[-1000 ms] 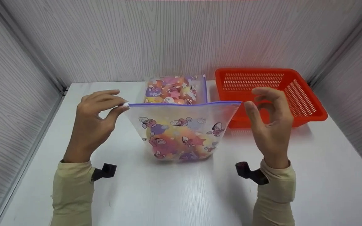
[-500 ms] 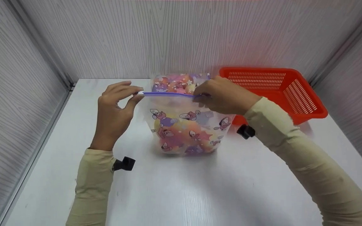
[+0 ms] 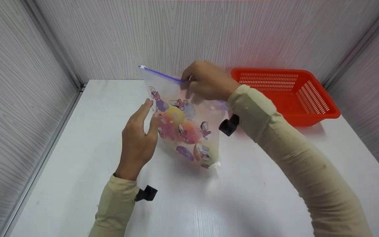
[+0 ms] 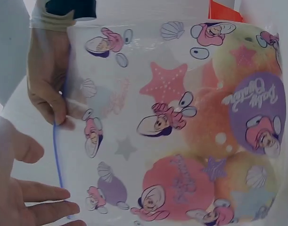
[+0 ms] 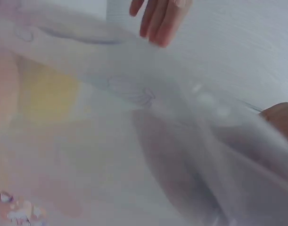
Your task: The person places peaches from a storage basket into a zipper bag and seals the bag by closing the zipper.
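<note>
A frosted zip bag (image 3: 189, 115) with cartoon prints and a purple zip strip hangs tilted near the middle of the head view. Round yellow-red fruit (image 4: 207, 125) shows through its film in the left wrist view. My right hand (image 3: 207, 80) pinches the bag at the zip strip, its fingertips curled over the edge. The white slider (image 3: 142, 67) sits at the strip's upper left end. My left hand (image 3: 138, 140) has its fingers extended beside the bag's left side, fingertips right at the film. Blurred film fills most of the right wrist view.
A red plastic basket (image 3: 317, 113) with slotted walls stands at the back right of the white table (image 3: 77, 184). Grey wood-grain panels (image 3: 110, 39) enclose the back and sides. A second printed bag behind is mostly hidden by the held bag.
My right hand has come across to the bag's top edge and gripped it. My left hand has let go of the slider end and dropped lower. The bag has turned and tilted.
</note>
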The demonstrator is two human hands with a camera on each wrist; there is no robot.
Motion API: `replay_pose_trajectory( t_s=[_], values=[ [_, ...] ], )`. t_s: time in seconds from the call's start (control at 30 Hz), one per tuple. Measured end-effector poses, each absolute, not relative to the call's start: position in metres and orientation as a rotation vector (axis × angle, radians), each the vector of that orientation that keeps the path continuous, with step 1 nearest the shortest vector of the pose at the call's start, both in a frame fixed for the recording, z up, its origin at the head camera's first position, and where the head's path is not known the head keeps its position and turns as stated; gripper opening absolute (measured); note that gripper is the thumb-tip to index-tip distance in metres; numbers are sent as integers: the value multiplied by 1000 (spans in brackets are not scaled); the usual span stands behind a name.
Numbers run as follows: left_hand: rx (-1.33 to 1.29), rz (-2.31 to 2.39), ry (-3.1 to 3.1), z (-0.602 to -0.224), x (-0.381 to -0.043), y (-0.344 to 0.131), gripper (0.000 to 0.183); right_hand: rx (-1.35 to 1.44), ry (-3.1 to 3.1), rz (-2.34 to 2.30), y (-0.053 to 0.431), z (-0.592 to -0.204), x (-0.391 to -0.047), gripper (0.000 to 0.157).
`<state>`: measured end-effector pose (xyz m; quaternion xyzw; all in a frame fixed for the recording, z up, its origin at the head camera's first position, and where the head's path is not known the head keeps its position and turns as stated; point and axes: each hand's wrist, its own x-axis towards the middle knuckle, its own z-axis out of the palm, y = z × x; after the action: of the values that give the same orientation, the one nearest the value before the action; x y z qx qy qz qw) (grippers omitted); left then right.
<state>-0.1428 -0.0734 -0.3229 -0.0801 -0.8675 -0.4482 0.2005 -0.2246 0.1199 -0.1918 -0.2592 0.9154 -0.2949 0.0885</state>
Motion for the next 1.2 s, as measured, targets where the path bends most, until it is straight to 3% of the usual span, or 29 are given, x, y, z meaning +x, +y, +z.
replay_pose_trajectory(
  t_s=[0.23,0.53,0.93,1.2],
  values=[
    [-240,-1191,-2554,-344,-183,-58,59,-569,2559,-1489,119,-244,-239,20],
    [-258,-1000,-2832,-398,-216,-22,67,-37,2226,-2058,171,-322,-239,27],
    [-298,-825,-3032,-423,-231,0,79,179,2250,-2080,231,-385,-231,35],
    [-447,-593,-3058,-426,-234,17,77,283,2290,-1936,266,-419,-219,29]
  ],
)
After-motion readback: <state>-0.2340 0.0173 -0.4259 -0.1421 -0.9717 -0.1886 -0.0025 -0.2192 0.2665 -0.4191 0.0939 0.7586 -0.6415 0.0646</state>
